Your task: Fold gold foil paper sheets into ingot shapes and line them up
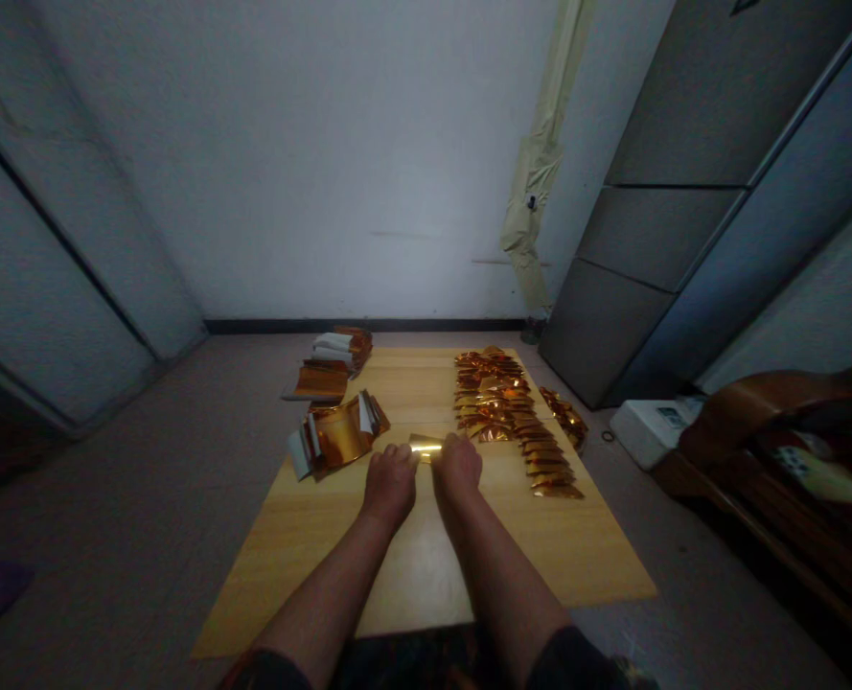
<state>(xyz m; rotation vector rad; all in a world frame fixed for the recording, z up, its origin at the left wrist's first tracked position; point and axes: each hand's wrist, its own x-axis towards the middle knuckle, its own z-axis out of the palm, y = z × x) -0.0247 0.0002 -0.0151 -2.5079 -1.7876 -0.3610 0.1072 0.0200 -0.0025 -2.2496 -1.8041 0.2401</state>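
Table (310,570): shaped foil rows (492,395) at right look finished; loose sheets (343,436) at left seem unworked (a fair stack). Gold sheet (426,448) at table's middle, between the hands. Left hand (391,484) and right hand (459,470) outstretched, knuckles up, apparently pinching opposite ends; dim light blurs the fingertips.
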